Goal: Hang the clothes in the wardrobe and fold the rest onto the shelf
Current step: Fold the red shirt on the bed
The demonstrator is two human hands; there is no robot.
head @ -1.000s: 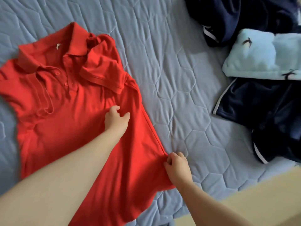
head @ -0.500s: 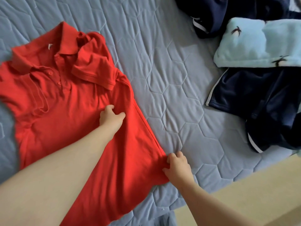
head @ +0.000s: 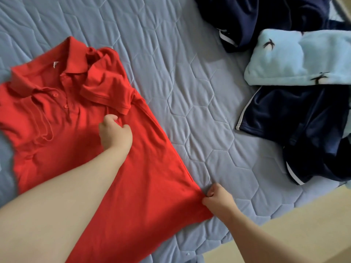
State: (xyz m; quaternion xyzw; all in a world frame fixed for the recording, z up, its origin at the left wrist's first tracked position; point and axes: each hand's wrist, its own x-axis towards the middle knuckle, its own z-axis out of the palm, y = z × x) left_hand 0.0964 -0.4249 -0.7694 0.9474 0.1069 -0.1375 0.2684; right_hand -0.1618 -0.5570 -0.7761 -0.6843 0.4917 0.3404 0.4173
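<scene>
up toward the folded-in sleeve creeps the left hand, gripping the red polo shirt spread on the bed, while the right hand pinches its hem corner, so folding is only starting and the navy clothes and blue towel wait.

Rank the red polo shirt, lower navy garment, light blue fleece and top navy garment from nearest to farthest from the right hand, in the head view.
1. red polo shirt: hem corner pinched by the right hand.
2. lower navy garment: on the right.
3. light blue fleece: beyond it.
4. top navy garment: farthest, top right.
</scene>
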